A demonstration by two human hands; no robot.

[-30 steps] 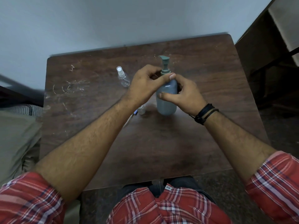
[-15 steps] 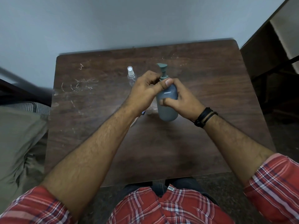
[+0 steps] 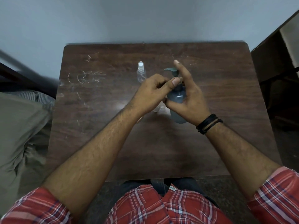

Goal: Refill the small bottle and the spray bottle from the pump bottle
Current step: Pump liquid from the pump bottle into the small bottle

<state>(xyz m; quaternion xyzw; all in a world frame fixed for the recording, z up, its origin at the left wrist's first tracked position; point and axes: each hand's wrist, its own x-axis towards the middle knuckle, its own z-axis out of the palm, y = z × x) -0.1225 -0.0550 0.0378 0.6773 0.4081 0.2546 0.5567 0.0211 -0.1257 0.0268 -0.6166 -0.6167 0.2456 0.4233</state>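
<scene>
Scanning from the left edge of the dark scratched wooden table [image 3: 100,143], we find bare, scuffed wood and plenty of free room along that side. Toward the far edge, left of centre, stands the clear plastic spray bottle with a white nozzle cap [image 3: 141,72], upright and untouched, just beyond our knuckles; we judge it is parked there out of the way until its turn comes.

Next comes our left hand [image 3: 152,92], its thumb and fingertips pinched together at the neck collar of the grey-blue plastic pump bottle [image 3: 176,98]. We take this grip to be for unscrewing the pump head, so that the bottle can be poured from. Below that hand, something pale and translucent [image 3: 159,109] sits on the table touching the pump bottle's left side; it may be the small bottle, but it is too hidden for us to say.

Our right hand [image 3: 188,101], with dark bands at its wrist, wraps the pump bottle's body from the right with thumb and palm to brace it against the twist, while the index finger points up, free. The bottle stands upright near the table's middle.

Rightward the wood is bare to the right edge, giving room to set the pump head down; the near edge is also open.
</scene>
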